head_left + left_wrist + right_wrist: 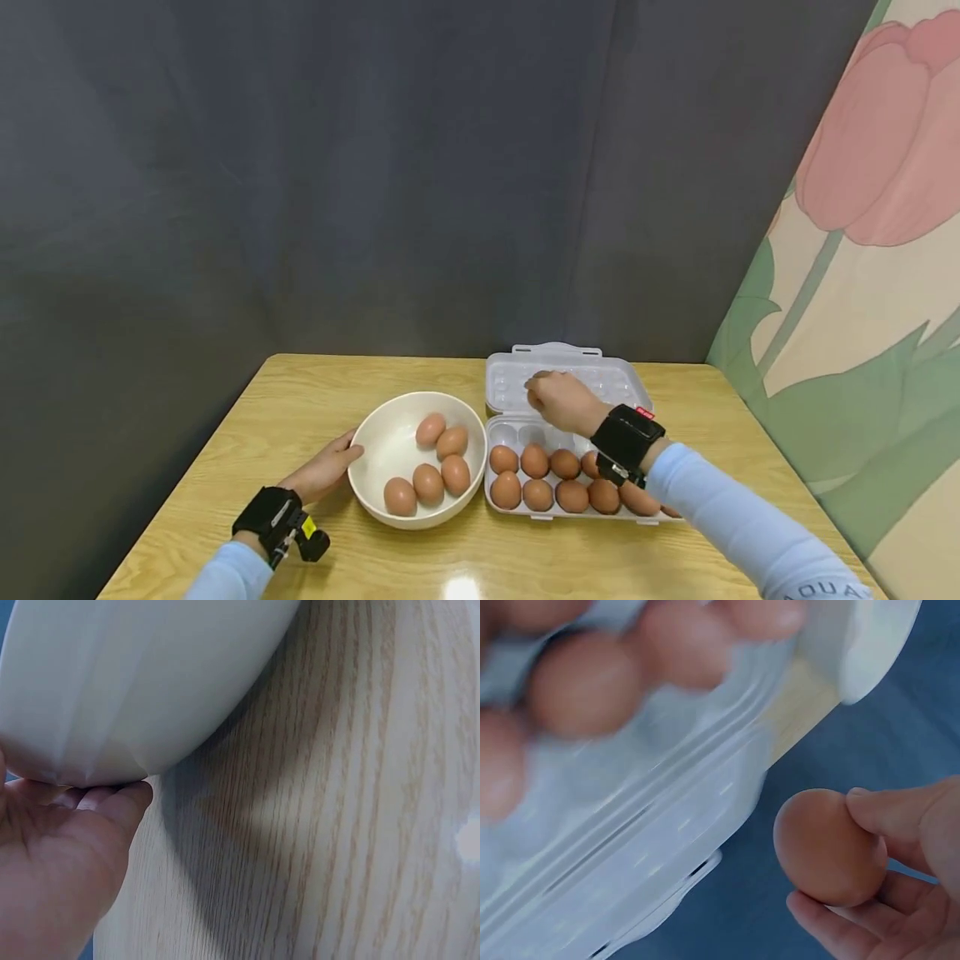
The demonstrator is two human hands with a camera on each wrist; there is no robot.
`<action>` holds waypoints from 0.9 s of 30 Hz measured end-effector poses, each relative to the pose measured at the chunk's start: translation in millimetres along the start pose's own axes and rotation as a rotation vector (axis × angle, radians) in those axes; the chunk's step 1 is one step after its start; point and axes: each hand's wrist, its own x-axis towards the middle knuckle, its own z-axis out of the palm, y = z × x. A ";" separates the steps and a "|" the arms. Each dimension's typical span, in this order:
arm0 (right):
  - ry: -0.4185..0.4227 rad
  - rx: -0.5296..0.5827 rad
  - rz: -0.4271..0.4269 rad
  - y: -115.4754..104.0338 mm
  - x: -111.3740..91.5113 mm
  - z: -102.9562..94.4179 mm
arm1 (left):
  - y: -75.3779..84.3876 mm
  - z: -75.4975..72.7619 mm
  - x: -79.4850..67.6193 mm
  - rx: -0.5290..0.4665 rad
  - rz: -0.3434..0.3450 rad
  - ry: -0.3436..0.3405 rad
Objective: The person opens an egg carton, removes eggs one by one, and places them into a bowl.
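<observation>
My left hand (pixel 324 468) holds a cream bowl (pixel 382 450) by its left side, thumb at the rim. In the left wrist view, the fingers (pixel 124 806) bend under the bowl's outer wall (pixel 165 675). Several brown eggs (pixel 427 483) lie inside it. Over the raised lid (pixel 513 383) of a clear plastic egg carton (pixel 504 433) is my right hand (pixel 566 402). The right wrist view shows it pinching one brown egg (pixel 829 847) between thumb and fingers. Two rows of eggs (pixel 537 495) fill the carton's near part; some cups in the back row are bare.
The carton stands just right of the bowl, its lid folded back toward the dark curtain (pixel 420 208). Both are on a wooden table (pixel 420 562). A wall with a painted tulip (pixel 870 142) borders the table's right side.
</observation>
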 end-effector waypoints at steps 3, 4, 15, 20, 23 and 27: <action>0.011 0.029 -0.040 -24.0 10.5 6.7 | -1.3 0.9 -0.7 0.000 -0.006 0.000; 0.011 0.036 -0.054 -31.3 13.5 9.4 | -2.1 1.5 -0.8 -0.003 -0.006 0.000; -0.007 -0.032 -0.151 -78.5 27.3 51.2 | -6.3 2.0 -6.4 -0.009 0.005 0.014; -0.071 0.042 -0.159 -91.6 24.3 62.1 | -11.5 2.5 -11.3 -0.009 -0.010 0.025; -0.106 0.072 -0.154 -95.8 23.1 66.5 | -13.3 2.7 -10.8 -0.021 -0.007 0.024; -0.107 0.055 -0.163 -98.2 23.2 70.0 | -12.7 1.8 -8.3 -0.024 0.021 0.008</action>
